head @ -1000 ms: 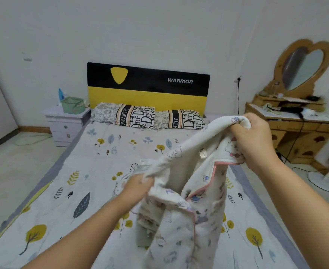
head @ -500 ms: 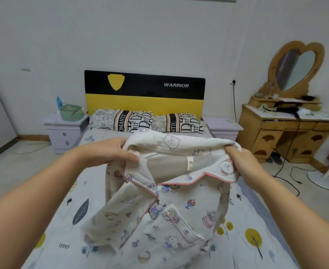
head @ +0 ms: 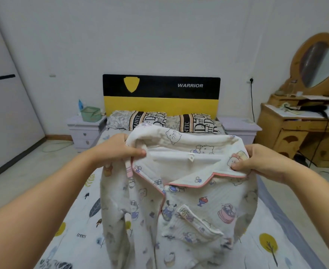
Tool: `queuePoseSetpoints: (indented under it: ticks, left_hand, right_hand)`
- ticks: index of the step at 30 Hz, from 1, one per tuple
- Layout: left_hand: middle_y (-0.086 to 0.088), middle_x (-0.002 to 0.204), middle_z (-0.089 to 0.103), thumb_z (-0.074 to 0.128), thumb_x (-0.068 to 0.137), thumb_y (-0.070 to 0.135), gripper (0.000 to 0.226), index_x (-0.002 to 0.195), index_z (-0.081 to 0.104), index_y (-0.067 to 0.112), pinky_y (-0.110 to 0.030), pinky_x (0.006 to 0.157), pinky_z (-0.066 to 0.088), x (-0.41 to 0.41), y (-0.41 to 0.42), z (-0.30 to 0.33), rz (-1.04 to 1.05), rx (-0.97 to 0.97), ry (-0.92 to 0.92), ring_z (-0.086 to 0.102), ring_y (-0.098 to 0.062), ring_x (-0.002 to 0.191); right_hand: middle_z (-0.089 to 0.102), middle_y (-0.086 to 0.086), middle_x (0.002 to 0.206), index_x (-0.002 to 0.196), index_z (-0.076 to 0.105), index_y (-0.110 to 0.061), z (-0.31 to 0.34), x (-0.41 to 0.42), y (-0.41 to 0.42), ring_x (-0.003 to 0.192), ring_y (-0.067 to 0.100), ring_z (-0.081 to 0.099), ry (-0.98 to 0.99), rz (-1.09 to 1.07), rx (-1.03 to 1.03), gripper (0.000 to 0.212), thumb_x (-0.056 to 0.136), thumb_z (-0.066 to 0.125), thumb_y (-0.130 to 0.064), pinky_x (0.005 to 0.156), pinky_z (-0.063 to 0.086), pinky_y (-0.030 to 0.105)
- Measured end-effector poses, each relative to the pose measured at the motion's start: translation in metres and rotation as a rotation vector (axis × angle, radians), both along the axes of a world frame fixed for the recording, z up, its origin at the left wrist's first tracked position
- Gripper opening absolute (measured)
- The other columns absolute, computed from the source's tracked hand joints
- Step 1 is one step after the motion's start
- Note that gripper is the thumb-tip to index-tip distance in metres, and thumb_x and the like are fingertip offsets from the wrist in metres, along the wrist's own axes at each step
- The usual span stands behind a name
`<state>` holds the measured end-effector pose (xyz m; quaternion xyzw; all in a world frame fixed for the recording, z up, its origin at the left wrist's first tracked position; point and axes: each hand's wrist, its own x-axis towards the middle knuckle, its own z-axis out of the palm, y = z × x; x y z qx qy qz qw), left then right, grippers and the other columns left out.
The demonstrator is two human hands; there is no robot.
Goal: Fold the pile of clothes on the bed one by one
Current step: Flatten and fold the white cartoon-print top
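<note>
One pyjama top (head: 188, 193), cream cotton printed with cartoon animals and piped in pink along the collar and front edge, hangs in the air over the foot half of the bed (head: 78, 226), at the middle of the view. It looks light, soft and limp: the cloth sags between the hands and drapes in loose folds below them, so it will not hold a shape unless laid flat. It does not look slippery or fragile. The shoulder seams beside the collar seem the best places to hold it, since from there the body falls straight and the sleeves hang free.

The left hand (head: 119, 150), at 9 o'clock of the collar, has its grip clamped on the left shoulder, thumb and fingers bunching the fabric. The right hand (head: 260, 162), at 3 o'clock, pinches the right collar point, grip closed on the cloth. One chest pocket (head: 196, 224) shows at 5 o'clock of the collar, and one small label (head: 191, 157) sits inside the neck.

No other garment of the pile can be made out; the top may hide some.

Further out, at 12 o'clock, lie two pillows (head: 138, 120) under one black and yellow headboard (head: 160, 94). Two pale nightstands (head: 85, 133) flank the bed; the one at 10 o'clock carries one green basket (head: 90, 113). At 2 o'clock stands one wooden dressing table (head: 299, 133) with one heart-shaped mirror (head: 322, 63).
</note>
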<state>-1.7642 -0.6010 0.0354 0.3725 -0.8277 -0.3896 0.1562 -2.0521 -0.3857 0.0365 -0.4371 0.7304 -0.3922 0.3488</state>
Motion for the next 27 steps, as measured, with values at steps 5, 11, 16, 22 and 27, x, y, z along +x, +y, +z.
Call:
queuePoseSetpoints:
  ticks: [5,11,16,22,27]
  left_hand:
    - [-0.009,0.103,0.071,0.072,0.074,-0.001,0.035,0.106,0.064,0.007,-0.027,0.073,0.056,0.016,0.017,0.008,-0.178,0.214,0.013,0.069,-0.020,0.090]
    - [-0.010,0.086,0.074,0.068,0.076,0.010,0.009,0.083,0.073,0.010,-0.022,0.063,0.056,0.040,0.032,0.001,-0.105,0.266,0.090,0.070,-0.016,0.073]
    - [0.003,0.073,0.074,0.067,0.080,0.023,0.011,0.072,0.075,0.022,-0.014,0.049,0.050,0.048,0.048,-0.008,-0.005,0.148,0.132,0.068,-0.006,0.060]
    - [0.012,0.072,0.073,0.061,0.087,0.028,0.025,0.067,0.073,0.036,-0.013,0.050,0.047,0.080,0.078,-0.010,-0.022,0.036,0.098,0.068,-0.002,0.062]
    - [0.008,0.077,0.074,0.067,0.083,0.029,0.010,0.077,0.074,0.027,-0.027,0.062,0.056,0.125,0.101,-0.003,-0.009,-0.037,0.062,0.070,-0.008,0.067]
  right_hand:
    - [0.071,0.014,0.082,0.078,0.070,-0.006,0.000,0.005,0.001,0.079,0.028,0.065,0.274,-0.200,-0.069,0.002,0.079,0.072,-0.006,0.078,0.052,0.040]
    - [0.071,0.008,0.082,0.080,0.069,-0.015,-0.001,0.021,0.016,0.077,0.024,0.064,0.311,-0.157,-0.162,0.005,0.082,0.068,-0.010,0.077,0.050,0.039]
    - [0.070,0.003,0.077,0.075,0.069,-0.021,-0.001,0.040,0.036,0.075,0.023,0.064,0.406,-0.185,-0.230,0.009,0.083,0.067,-0.020,0.073,0.050,0.039]
    - [0.070,-0.006,0.079,0.076,0.068,-0.030,-0.001,0.081,0.074,0.075,0.012,0.063,0.449,-0.244,-0.244,0.008,0.081,0.070,-0.024,0.070,0.051,0.034]
    - [0.070,-0.004,0.078,0.082,0.071,-0.024,0.007,0.128,0.111,0.075,0.014,0.065,0.470,-0.234,-0.210,0.003,0.080,0.070,-0.025,0.069,0.053,0.036]
